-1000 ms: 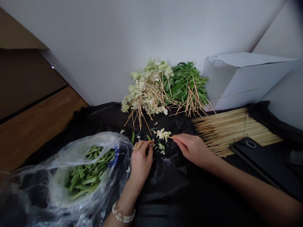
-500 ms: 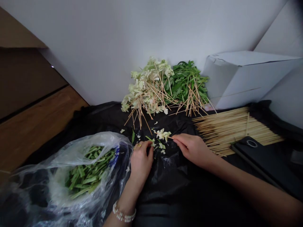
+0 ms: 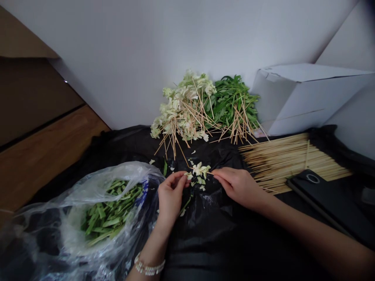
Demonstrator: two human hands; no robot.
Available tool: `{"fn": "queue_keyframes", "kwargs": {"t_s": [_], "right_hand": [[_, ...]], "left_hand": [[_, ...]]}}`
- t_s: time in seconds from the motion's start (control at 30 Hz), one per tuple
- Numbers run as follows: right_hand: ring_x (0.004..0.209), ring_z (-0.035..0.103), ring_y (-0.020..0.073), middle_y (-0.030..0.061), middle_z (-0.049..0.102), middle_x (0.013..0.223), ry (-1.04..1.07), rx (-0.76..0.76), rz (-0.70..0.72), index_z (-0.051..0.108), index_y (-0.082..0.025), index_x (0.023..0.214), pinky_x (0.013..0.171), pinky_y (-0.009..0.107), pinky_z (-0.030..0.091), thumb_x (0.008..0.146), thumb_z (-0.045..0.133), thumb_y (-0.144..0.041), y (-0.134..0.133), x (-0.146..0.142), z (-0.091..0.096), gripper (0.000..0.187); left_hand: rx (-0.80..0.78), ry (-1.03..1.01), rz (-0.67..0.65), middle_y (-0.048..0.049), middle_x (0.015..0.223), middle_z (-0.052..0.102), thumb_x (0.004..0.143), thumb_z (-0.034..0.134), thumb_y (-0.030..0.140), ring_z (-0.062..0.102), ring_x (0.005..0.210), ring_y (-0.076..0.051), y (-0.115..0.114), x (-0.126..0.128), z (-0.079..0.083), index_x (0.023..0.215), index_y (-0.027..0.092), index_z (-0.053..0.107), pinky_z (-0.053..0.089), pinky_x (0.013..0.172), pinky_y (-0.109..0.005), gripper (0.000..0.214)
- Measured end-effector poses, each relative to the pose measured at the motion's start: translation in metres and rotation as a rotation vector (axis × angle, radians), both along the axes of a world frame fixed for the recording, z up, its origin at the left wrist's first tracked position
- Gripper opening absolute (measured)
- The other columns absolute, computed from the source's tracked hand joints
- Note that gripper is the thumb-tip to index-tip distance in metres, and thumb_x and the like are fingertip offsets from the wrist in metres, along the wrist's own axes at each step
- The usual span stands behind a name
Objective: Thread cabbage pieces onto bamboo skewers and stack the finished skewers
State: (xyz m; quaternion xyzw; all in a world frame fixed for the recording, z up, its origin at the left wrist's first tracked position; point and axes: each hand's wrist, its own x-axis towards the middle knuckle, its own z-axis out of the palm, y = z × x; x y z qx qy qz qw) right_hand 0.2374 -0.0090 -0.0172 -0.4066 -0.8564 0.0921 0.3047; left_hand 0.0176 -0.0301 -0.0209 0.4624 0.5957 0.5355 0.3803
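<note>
My right hand (image 3: 238, 185) pinches the end of a thin bamboo skewer that carries pale cabbage pieces (image 3: 200, 170) just above the black sheet (image 3: 222, 230). My left hand (image 3: 170, 195) is lifted beside it, its fingertips pinched on a small pale leaf piece (image 3: 189, 176) close to the skewer's tip. A few loose leaf bits (image 3: 200, 183) lie on the sheet under both hands.
A clear plastic bag (image 3: 88, 218) of cut green stalks lies at the left. Against the wall are piles of skewered cabbage (image 3: 184, 107) and skewered greens (image 3: 231, 103). A bundle of bare skewers (image 3: 290, 160), a white box (image 3: 304, 97) and a black flat item (image 3: 328, 195) are at the right.
My left hand rose off the sheet and turned, bringing a small leaf piece up toward the skewer tip. My right hand with the skewer barely moved.
</note>
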Motion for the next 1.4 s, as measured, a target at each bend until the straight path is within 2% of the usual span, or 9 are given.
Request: {"fn": "queue_keyframes", "kwargs": {"t_s": [0.1, 0.27, 0.57, 0.7, 1.0, 1.23, 1.4], "right_hand": [[0.088, 0.067, 0.0164, 0.0059, 0.072, 0.096, -0.022, -0.008, 0.043, 0.068, -0.019, 0.108, 0.081, 0.028, 0.050, 0.099, 0.041, -0.023, -0.002, -0.001, 0.002, 0.029], [0.086, 0.067, 0.0152, 0.0066, 0.072, 0.096, -0.038, -0.002, 0.110, 0.069, -0.019, 0.108, 0.080, 0.027, 0.050, 0.099, 0.040, -0.023, -0.005, -0.002, 0.002, 0.030], [0.079, 0.066, 0.0149, 0.0049, 0.071, 0.087, -0.080, 0.006, 0.053, 0.070, -0.021, 0.109, 0.072, 0.025, 0.050, 0.097, 0.039, -0.022, -0.003, -0.001, -0.001, 0.033], [0.078, 0.065, 0.0146, 0.0052, 0.071, 0.086, -0.084, 0.018, 0.046, 0.070, -0.021, 0.108, 0.071, 0.025, 0.049, 0.098, 0.039, -0.023, -0.003, -0.001, -0.001, 0.033], [0.078, 0.066, 0.0144, 0.0053, 0.072, 0.089, -0.080, 0.035, 0.032, 0.069, -0.022, 0.109, 0.071, 0.024, 0.049, 0.097, 0.041, -0.022, -0.004, -0.001, -0.001, 0.031], [0.075, 0.064, 0.0143, 0.0032, 0.070, 0.083, -0.080, 0.021, 0.024, 0.070, -0.025, 0.107, 0.067, 0.025, 0.048, 0.095, 0.040, -0.022, -0.004, -0.002, -0.002, 0.033], [0.074, 0.064, 0.0144, 0.0039, 0.070, 0.082, -0.095, 0.000, 0.041, 0.070, -0.023, 0.105, 0.067, 0.025, 0.048, 0.096, 0.039, -0.021, -0.004, -0.002, -0.002, 0.033]], "left_hand": [[-0.020, -0.233, 0.044, -0.0041, 0.078, 0.075, 0.071, 0.078, 0.028, 0.071, 0.070, -0.015, 0.002, 0.002, 0.002, 0.091, 0.013, 0.074, 0.058, 0.068, -0.025, 0.025], [-0.007, -0.435, 0.130, -0.0044, 0.083, 0.077, 0.064, 0.084, 0.024, 0.071, 0.072, -0.012, 0.004, 0.001, -0.001, 0.088, 0.013, 0.076, 0.059, 0.074, -0.022, 0.028], [-0.084, -0.669, 0.041, -0.0042, 0.080, 0.077, 0.055, 0.088, 0.017, 0.073, 0.074, -0.011, 0.003, 0.003, 0.005, 0.079, 0.013, 0.078, 0.058, 0.075, -0.018, 0.026], [-0.103, -0.716, 0.019, -0.0050, 0.079, 0.077, 0.058, 0.087, 0.012, 0.073, 0.074, -0.011, 0.003, 0.003, 0.006, 0.079, 0.011, 0.077, 0.058, 0.074, -0.016, 0.023], [-0.169, -0.817, 0.136, -0.0034, 0.077, 0.076, 0.071, 0.076, -0.001, 0.073, 0.072, -0.010, 0.005, 0.002, 0.012, 0.077, 0.011, 0.075, 0.059, 0.071, -0.014, 0.014], [-0.194, -0.783, 0.093, -0.0030, 0.076, 0.075, 0.070, 0.078, 0.001, 0.071, 0.070, -0.008, 0.005, 0.002, 0.010, 0.078, 0.011, 0.075, 0.059, 0.070, -0.014, 0.013], [-0.167, -0.745, 0.036, -0.0033, 0.078, 0.075, 0.065, 0.082, 0.006, 0.070, 0.069, -0.009, 0.003, 0.005, 0.005, 0.078, 0.011, 0.076, 0.058, 0.070, -0.015, 0.015]]}}
